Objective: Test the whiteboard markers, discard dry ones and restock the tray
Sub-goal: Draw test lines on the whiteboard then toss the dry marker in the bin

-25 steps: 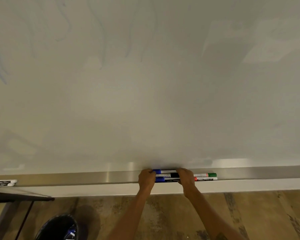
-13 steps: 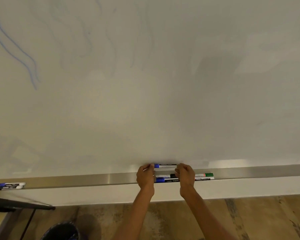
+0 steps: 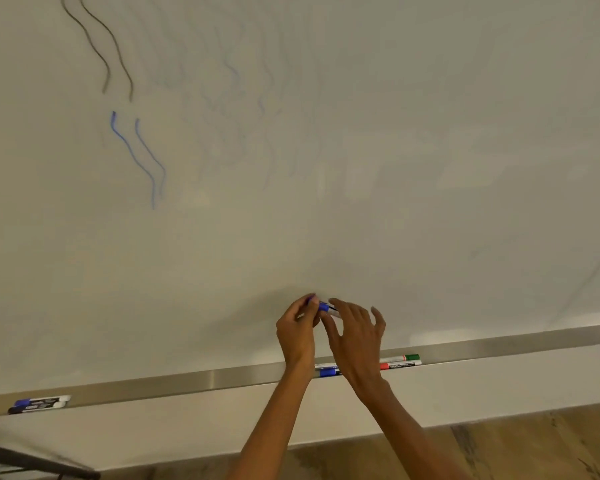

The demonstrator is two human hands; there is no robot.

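Both hands hold a blue-capped whiteboard marker in front of the whiteboard, above the metal tray. My left hand grips its blue cap end. My right hand pinches the white barrel with thumb and forefinger, the other fingers spread. On the tray below the hands lie a green-capped marker, a red-capped marker and a blue-capped marker, partly hidden by my wrists.
Two more markers lie at the tray's left end. Wavy brown lines and blue lines mark the board's upper left. A dark frame sits at bottom left above the wooden floor.
Both hands have lifted the blue-capped marker from the tray up in front of the board. The view has tilted upward, bringing the drawn lines into sight; the bin has left the view.
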